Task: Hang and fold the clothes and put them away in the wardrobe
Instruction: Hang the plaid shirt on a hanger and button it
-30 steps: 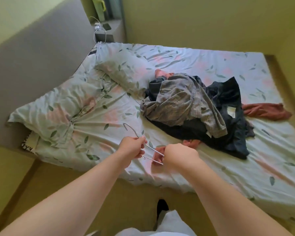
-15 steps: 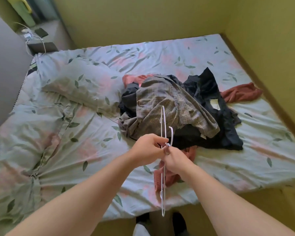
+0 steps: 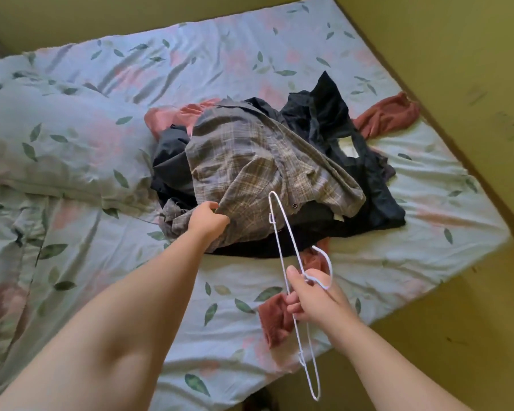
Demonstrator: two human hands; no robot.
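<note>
Clothes [image 3: 267, 173] lie heaped on the bed [image 3: 398, 262], so we pinch the plaid shirt [image 3: 250, 161] with our left hand [image 3: 208, 219] while our right hand [image 3: 315, 298] grips the white hanger [image 3: 291, 268] ready.

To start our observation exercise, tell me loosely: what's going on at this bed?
A person is at the bed, dealing with laundry. The right hand holds a white wire hanger near its hook. The left hand grips the edge of the plaid shirt, which lies on top of the clothes pile. Nothing is on the hanger yet.
</note>
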